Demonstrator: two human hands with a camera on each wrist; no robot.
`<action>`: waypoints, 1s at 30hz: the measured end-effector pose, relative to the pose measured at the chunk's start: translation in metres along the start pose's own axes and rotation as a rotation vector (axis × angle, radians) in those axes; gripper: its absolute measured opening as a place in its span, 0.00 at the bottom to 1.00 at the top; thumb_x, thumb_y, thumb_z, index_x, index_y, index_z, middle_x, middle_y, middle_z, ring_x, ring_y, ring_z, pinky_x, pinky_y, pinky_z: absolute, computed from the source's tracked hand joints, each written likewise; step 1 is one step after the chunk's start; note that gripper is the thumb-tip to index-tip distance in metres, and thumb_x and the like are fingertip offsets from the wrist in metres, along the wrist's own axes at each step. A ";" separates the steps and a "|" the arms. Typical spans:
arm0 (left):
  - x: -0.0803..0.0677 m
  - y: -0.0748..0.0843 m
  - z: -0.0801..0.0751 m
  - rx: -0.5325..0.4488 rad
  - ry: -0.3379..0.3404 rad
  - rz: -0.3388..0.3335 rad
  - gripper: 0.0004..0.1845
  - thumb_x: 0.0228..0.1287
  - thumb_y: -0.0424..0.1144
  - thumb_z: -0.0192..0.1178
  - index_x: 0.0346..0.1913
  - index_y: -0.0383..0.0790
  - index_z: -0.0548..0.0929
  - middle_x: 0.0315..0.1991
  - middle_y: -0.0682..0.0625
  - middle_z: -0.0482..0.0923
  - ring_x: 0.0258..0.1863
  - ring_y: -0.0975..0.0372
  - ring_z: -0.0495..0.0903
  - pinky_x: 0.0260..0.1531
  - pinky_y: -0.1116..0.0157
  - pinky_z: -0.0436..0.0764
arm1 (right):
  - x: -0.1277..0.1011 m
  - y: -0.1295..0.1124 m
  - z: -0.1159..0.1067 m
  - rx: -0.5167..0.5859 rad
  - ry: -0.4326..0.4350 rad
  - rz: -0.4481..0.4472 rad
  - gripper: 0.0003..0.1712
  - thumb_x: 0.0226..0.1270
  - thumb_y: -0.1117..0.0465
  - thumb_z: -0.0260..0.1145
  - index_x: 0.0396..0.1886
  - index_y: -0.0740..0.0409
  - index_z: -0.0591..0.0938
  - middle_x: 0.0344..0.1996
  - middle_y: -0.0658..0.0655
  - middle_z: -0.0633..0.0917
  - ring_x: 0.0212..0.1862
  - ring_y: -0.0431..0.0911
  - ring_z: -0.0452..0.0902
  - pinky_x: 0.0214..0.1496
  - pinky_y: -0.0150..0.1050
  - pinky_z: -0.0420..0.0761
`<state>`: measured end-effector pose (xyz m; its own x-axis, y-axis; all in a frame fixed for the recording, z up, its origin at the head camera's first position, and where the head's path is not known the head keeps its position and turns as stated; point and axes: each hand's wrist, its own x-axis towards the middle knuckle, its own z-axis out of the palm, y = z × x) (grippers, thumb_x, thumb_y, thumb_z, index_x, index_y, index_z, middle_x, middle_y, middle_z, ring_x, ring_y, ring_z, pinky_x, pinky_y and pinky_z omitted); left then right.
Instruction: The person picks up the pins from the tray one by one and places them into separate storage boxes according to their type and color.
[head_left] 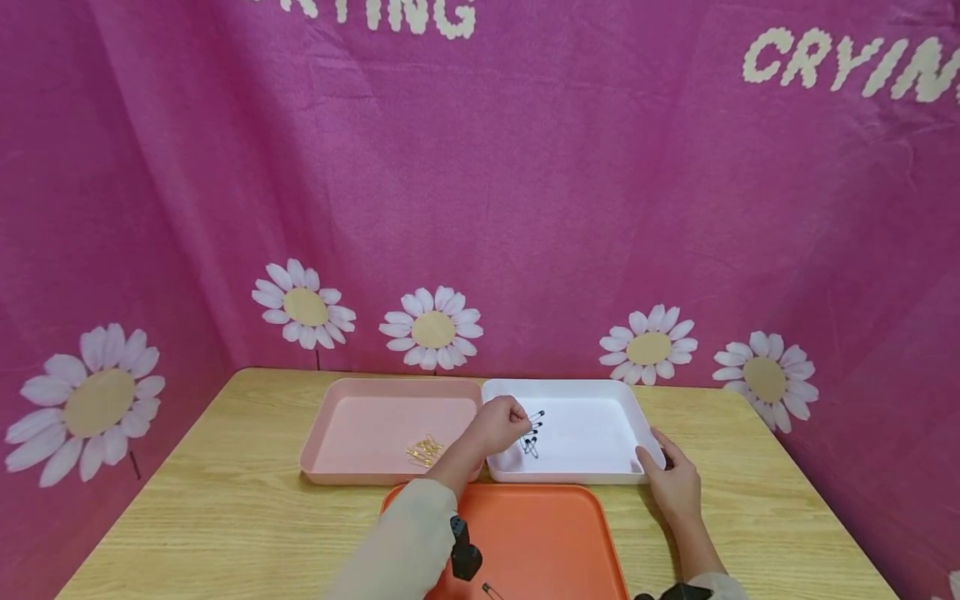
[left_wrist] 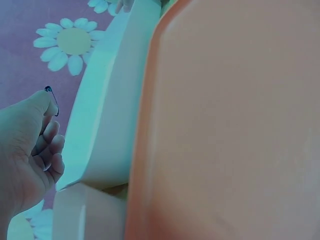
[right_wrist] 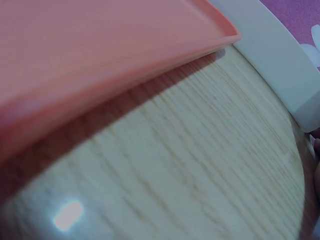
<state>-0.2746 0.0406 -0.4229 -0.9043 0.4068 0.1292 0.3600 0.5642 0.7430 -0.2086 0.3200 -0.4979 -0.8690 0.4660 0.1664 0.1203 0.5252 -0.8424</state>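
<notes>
Over the left part of the white tray point(head_left: 592, 433), my left hand point(head_left: 501, 425) pinches a black safety pin point(left_wrist: 48, 89) between thumb and fingertip; its dark end sticks out past the fingers in the left wrist view. Just under that hand, several black safety pins point(head_left: 531, 447) lie loosely in the white tray. My right hand point(head_left: 677, 485) holds the tray's near right corner, thumb at the rim and fingers along the outer side. Only a sliver of it shows at the edge of the right wrist view.
A pink tray point(head_left: 360, 477) adjoins the white one on the left, holding several gold safety pins point(head_left: 425, 451). In front lies an orange tray point(head_left: 555, 533), with a black safety pin point(head_left: 491, 591) near the bottom of the view. A pink curtain point(head_left: 525, 208) hangs behind the wooden table point(head_left: 225, 500).
</notes>
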 end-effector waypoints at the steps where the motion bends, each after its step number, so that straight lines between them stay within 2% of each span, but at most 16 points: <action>1: 0.000 0.000 0.002 0.004 0.004 -0.009 0.04 0.56 0.34 0.58 0.30 0.36 0.80 0.24 0.54 0.74 0.27 0.66 0.69 0.30 0.71 0.70 | 0.000 0.000 0.000 -0.002 0.003 0.001 0.32 0.63 0.48 0.62 0.65 0.55 0.71 0.58 0.67 0.76 0.59 0.52 0.70 0.51 0.26 0.65; 3: 0.001 -0.001 0.005 0.011 0.010 -0.028 0.04 0.56 0.34 0.59 0.30 0.36 0.80 0.23 0.53 0.74 0.27 0.66 0.69 0.31 0.71 0.71 | 0.000 0.000 0.000 -0.001 0.002 0.002 0.32 0.63 0.48 0.62 0.64 0.55 0.71 0.57 0.67 0.76 0.59 0.52 0.70 0.49 0.23 0.63; 7: 0.001 -0.002 0.010 0.023 0.015 -0.071 0.04 0.56 0.35 0.60 0.29 0.37 0.80 0.23 0.54 0.73 0.27 0.66 0.69 0.31 0.70 0.71 | -0.001 0.000 0.000 -0.004 0.004 -0.005 0.32 0.63 0.48 0.62 0.64 0.55 0.71 0.57 0.68 0.77 0.58 0.52 0.71 0.48 0.23 0.63; 12: 0.003 -0.001 0.015 0.020 0.009 -0.093 0.04 0.58 0.37 0.60 0.30 0.39 0.79 0.24 0.54 0.73 0.28 0.65 0.70 0.32 0.70 0.72 | 0.001 0.001 0.001 -0.026 0.056 -0.040 0.30 0.62 0.50 0.63 0.62 0.55 0.74 0.51 0.66 0.81 0.48 0.43 0.74 0.41 0.15 0.62; 15: 0.004 -0.001 0.019 0.022 -0.007 -0.105 0.04 0.59 0.37 0.59 0.31 0.40 0.78 0.24 0.54 0.74 0.27 0.65 0.70 0.31 0.70 0.72 | 0.002 0.003 0.001 -0.029 0.059 -0.047 0.30 0.61 0.50 0.64 0.62 0.55 0.74 0.51 0.65 0.81 0.46 0.41 0.73 0.41 0.14 0.62; 20: 0.004 -0.002 0.025 0.046 0.000 -0.106 0.04 0.59 0.36 0.58 0.31 0.39 0.79 0.24 0.53 0.73 0.25 0.65 0.69 0.30 0.70 0.70 | 0.003 0.004 0.001 -0.022 0.035 -0.042 0.31 0.62 0.48 0.62 0.64 0.55 0.72 0.54 0.66 0.79 0.52 0.49 0.73 0.42 0.15 0.62; 25: 0.003 0.000 0.027 0.073 0.017 -0.116 0.04 0.58 0.37 0.58 0.30 0.40 0.78 0.26 0.52 0.72 0.26 0.64 0.70 0.32 0.69 0.71 | 0.003 0.005 0.001 -0.024 0.039 -0.035 0.30 0.62 0.49 0.62 0.63 0.54 0.73 0.55 0.65 0.79 0.54 0.49 0.73 0.43 0.15 0.61; 30: 0.002 0.001 0.028 0.134 0.022 -0.132 0.04 0.60 0.38 0.58 0.31 0.41 0.77 0.29 0.52 0.70 0.27 0.64 0.69 0.32 0.68 0.72 | 0.002 0.002 -0.002 0.001 0.007 -0.026 0.32 0.63 0.48 0.62 0.64 0.56 0.71 0.58 0.66 0.76 0.59 0.52 0.71 0.46 0.17 0.62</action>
<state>-0.2697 0.0618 -0.4402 -0.9500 0.3078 0.0519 0.2637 0.7027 0.6608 -0.2087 0.3234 -0.4986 -0.8683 0.4572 0.1922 0.0973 0.5370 -0.8380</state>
